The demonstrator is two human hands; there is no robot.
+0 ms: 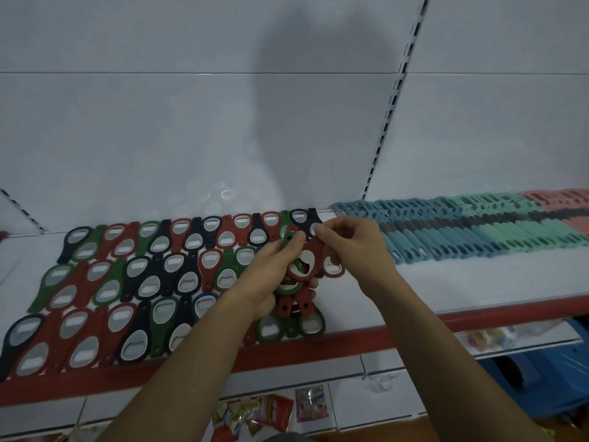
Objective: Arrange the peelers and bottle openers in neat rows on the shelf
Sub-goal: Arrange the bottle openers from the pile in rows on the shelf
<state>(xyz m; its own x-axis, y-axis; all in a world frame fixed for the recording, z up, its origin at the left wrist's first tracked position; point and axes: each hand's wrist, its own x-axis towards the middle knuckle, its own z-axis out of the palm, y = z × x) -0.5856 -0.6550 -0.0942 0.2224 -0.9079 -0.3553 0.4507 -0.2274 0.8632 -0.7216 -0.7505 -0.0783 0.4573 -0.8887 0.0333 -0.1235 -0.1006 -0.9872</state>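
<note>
Bare shelf (446,283) in front of peelers (462,232)

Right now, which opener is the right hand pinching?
The red bottle opener, its ring end hanging below the right hand; the other loose openers are gripped in the left hand.

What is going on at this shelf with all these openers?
A person is laying out bottle openers on a shelf. The left hand holds a bunch of red and green openers just above it, and the right hand pinches a red opener at the top of the bunch. Three rows of openers lie on the shelf's left part, ending near the hands. Teal and pink peelers lie packed in rows to the right.
</note>
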